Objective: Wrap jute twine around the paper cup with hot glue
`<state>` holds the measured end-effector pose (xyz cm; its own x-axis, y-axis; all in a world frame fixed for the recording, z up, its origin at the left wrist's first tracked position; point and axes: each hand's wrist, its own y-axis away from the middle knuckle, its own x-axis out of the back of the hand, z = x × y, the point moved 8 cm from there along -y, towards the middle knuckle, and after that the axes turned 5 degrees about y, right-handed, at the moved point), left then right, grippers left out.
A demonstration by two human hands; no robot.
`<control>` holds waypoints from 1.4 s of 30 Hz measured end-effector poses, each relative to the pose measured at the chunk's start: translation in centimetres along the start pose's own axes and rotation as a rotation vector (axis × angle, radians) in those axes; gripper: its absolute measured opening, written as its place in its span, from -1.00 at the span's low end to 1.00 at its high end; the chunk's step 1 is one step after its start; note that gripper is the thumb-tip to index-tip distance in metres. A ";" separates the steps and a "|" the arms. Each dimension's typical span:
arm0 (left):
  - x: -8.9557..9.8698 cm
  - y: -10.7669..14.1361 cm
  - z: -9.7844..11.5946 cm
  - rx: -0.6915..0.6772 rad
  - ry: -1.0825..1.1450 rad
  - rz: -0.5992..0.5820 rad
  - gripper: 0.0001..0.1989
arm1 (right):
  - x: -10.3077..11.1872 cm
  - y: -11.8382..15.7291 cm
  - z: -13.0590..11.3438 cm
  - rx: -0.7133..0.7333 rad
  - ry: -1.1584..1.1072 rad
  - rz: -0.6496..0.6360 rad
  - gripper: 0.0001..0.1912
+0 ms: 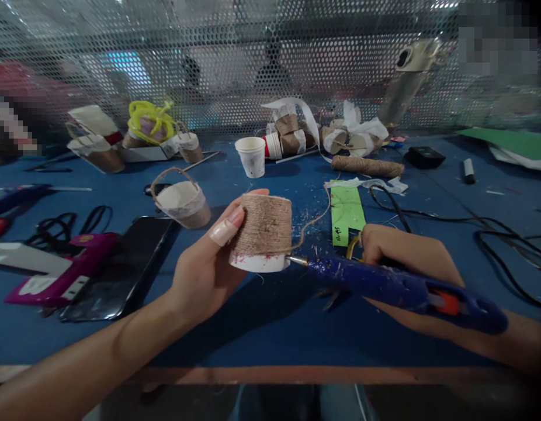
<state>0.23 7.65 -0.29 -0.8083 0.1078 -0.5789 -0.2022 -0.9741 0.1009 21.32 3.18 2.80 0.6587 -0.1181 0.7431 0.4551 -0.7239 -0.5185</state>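
Left hand point(204, 263) and right hand point(411, 254) are over a blue table point(235, 339). The right fingers curl around a blue glue gun point(384, 286). A black phone point(128, 272) lies on the left. Near the middle, the left thumb and fingers pinch a cup point(259, 262) wrapped in brown string point(268, 225), its wide white end down. A green paper point(346, 207) lies past the gun. 1 loose string point(314, 221) goes from the cup toward the paper. The gun's tip point(299, 261) is right by the cup's edge.

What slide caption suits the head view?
The left hand holds a white paper cup mostly wrapped in brown twine; the right hand holds a blue plastic glue gun.
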 end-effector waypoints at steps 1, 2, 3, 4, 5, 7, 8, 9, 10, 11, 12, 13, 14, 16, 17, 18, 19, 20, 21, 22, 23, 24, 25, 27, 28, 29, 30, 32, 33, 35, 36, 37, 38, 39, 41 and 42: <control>0.0 0.0 0.0 0.006 0.007 0.012 -0.70 | 0.0 -0.1 0.0 -0.001 0.007 0.003 -0.73; 0.1 0.0 0.1 0.012 0.012 0.022 -0.70 | 0.0 -0.1 0.1 -0.001 0.011 0.005 -0.73; 0.1 0.0 0.1 0.015 0.011 0.031 -0.70 | 0.0 -0.1 0.1 0.001 0.012 0.009 -0.72; 0.1 0.0 0.1 0.015 0.007 0.038 -0.71 | 0.0 -0.1 0.2 0.000 0.012 0.005 -0.72; 0.1 0.0 0.2 0.013 -0.002 0.042 -0.71 | 0.0 -0.1 0.2 -0.005 0.011 -0.003 -0.71; 0.1 -0.1 0.2 0.008 -0.024 0.045 -0.70 | -0.1 0.1 0.3 -0.011 -0.006 -0.012 -0.71; 0.1 -0.1 0.1 0.007 -0.032 0.044 -0.70 | 0.0 0.2 0.2 -0.012 -0.021 -0.012 -0.71; 0.1 -0.1 0.1 0.006 -0.036 0.042 -0.70 | 0.0 0.3 0.2 -0.011 -0.039 -0.008 -0.71; 0.1 -0.1 0.0 0.006 -0.035 0.040 -0.70 | 0.1 0.4 0.1 -0.009 -0.055 -0.004 -0.71; 0.1 -0.1 0.0 0.008 -0.035 0.037 -0.70 | 0.1 0.4 0.1 -0.007 -0.067 -0.003 -0.72; 0.2 -0.1 -0.1 0.012 -0.033 0.032 -0.70 | 0.1 0.5 0.1 -0.007 -0.068 -0.006 -0.72; 0.2 -0.1 -0.2 0.018 -0.031 0.022 -0.70 | 0.1 0.5 0.1 -0.010 -0.062 -0.013 -0.71; 0.1 -0.1 -0.2 0.023 -0.027 0.007 -0.70 | 0.0 0.5 0.1 -0.010 -0.055 -0.020 -0.71; 0.0 -0.2 -0.2 0.026 -0.019 -0.017 -0.68 | 0.0 0.5 0.2 -0.006 -0.050 -0.019 -0.72; 0.1 -0.2 -0.2 0.024 -0.016 -0.019 -0.67 | 0.0 0.5 0.2 -0.004 -0.047 -0.013 -0.73; 0.1 -0.2 -0.2 0.023 -0.016 -0.010 -0.67 | 0.0 0.4 0.2 -0.004 -0.041 -0.007 -0.74; 0.2 -0.2 -0.2 0.024 -0.019 0.007 -0.67 | 0.0 0.3 0.2 -0.006 -0.033 -0.003 -0.74; 0.3 -0.2 -0.2 0.025 -0.022 0.027 -0.67 | 0.0 0.2 0.2 -0.007 -0.020 0.002 -0.74; 0.4 -0.2 -0.1 0.026 -0.025 0.043 -0.67 | 0.0 0.1 0.1 -0.007 -0.006 0.003 -0.74; 0.5 -0.2 -0.1 0.025 -0.027 0.054 -0.67 | 0.0 -0.1 0.0 -0.005 0.005 0.006 -0.74; 0.5 -0.2 0.0 0.023 -0.027 0.056 -0.67 | 0.0 -0.2 -0.1 -0.001 0.015 0.006 -0.74; 0.5 -0.2 0.0 0.021 -0.025 0.051 -0.66 | 0.1 -0.3 -0.2 0.004 0.024 0.008 -0.74; 0.4 -0.2 0.1 0.020 -0.023 0.042 -0.66 | 0.1 -0.4 -0.3 0.006 0.032 0.005 -0.74; 0.3 -0.2 0.0 0.022 -0.014 0.015 -0.67 | 0.1 -0.5 -0.4 0.007 0.042 0.001 -0.74; 0.3 -0.2 0.0 0.023 -0.010 -0.001 -0.67 | 0.2 -0.5 -0.4 0.008 0.047 0.000 -0.74; 0.2 -0.2 -0.1 0.022 -0.009 -0.017 -0.67 | 0.2 -0.4 -0.4 0.010 0.046 -0.005 -0.75; 0.2 -0.2 -0.1 0.019 -0.011 -0.031 -0.68 | 0.1 -0.3 -0.4 0.016 0.036 -0.013 -0.75; 0.0 -0.2 -0.3 0.023 -0.017 -0.063 -0.66 | 0.0 -0.1 -0.5 0.036 -0.001 -0.039 -0.76; -0.1 -0.2 -0.4 0.026 -0.018 -0.073 -0.64 | -0.1 0.0 -0.4 0.039 -0.024 -0.052 -0.76; -0.2 -0.2 -0.5 0.036 -0.010 -0.078 -0.62 | -0.2 0.1 -0.3 0.037 -0.052 -0.063 -0.76; -0.2 -0.2 -0.5 0.037 -0.001 -0.070 -0.61 | -0.2 0.2 -0.1 0.028 -0.054 -0.059 -0.75; -0.2 -0.3 -0.4 0.031 0.008 -0.058 -0.61 | -0.2 0.1 0.2 0.014 -0.059 -0.053 -0.73; -0.2 -0.3 -0.3 0.021 0.016 -0.043 -0.63 | -0.1 0.1 0.4 -0.001 -0.078 -0.044 -0.72; -0.2 -0.3 -0.2 0.013 0.022 -0.035 -0.64 | 0.0 0.0 0.6 -0.014 -0.112 -0.031 -0.71; -0.3 -0.4 -0.1 0.001 0.027 -0.045 -0.67 | 0.2 -0.2 1.0 -0.042 -0.220 0.006 -0.71; -0.5 -0.4 -0.1 0.002 0.025 -0.062 -0.69 | 0.3 -0.4 1.1 -0.065 -0.279 0.031 -0.73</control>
<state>0.75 7.95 -0.14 -0.7804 0.1628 -0.6037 -0.2522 -0.9654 0.0658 22.08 4.17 2.75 0.8154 0.0443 0.5772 0.3987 -0.7658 -0.5045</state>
